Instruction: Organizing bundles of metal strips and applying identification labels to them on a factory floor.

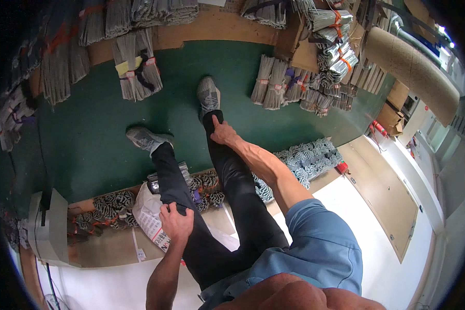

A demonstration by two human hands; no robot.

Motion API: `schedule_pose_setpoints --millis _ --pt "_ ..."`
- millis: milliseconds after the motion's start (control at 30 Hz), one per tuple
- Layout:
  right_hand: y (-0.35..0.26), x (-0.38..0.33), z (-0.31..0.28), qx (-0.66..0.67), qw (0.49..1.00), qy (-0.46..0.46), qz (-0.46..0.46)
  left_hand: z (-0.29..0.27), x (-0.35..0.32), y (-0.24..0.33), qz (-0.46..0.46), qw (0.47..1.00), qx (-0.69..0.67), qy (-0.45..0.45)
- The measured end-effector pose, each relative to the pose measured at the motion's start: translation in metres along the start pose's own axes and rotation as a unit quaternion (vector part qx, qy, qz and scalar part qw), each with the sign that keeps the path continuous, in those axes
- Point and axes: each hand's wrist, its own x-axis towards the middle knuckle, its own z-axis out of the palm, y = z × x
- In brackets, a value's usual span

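Both hands rest on the black trousers [232, 191]. Left hand [176, 223] grips the near left knee, fingers closed on cloth. Right hand [223, 133] pinches the far right shin near the grey shoe [208, 95]. Trouser legs run near-to-far.

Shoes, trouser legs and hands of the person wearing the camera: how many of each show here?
Grey knit shoes: 2, left shoe and right shoe
Black trouser legs: 2, left trouser leg and right trouser leg
Bare hands: 2, left hand gripping the left trouser leg, right hand gripping the right trouser leg low on the leg, near the ankle
Total: 6
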Motion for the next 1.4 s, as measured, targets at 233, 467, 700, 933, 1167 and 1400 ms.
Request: schedule_pose_setpoints --millis 233,467,700,933,1167,1400 --pt "0.035 -0.036 -0.007 0.001 1.0 0.03 0.008 -0.024 0.001 0.011 -0.002 0.999 0.036 -0.006" --pt "0.07 -0.106 -0.014 0.181 0.982 -0.048 0.0 -0.031 0.006 0.031 -0.016 0.992 0.121 0.017" --pt "0.127 -0.144 -0.044 0.335 0.94 -0.042 -0.051 -0.036 0.008 0.089 -0.031 0.99 0.133 0.028" --pt "0.145 -0.165 -0.031 0.403 0.908 -0.043 -0.111 -0.001 -0.001 0.068 -0.007 0.992 0.078 0.101" --pt "0.108 -0.263 -0.07 0.123 0.979 0.04 -0.156 0.003 -0.011 0.089 -0.103 0.993 0.053 0.009" --pt "0.059 -0.305 -0.096 -0.012 0.981 0.084 -0.177 0.011 -0.042 0.055 -0.138 0.987 -0.049 0.071"
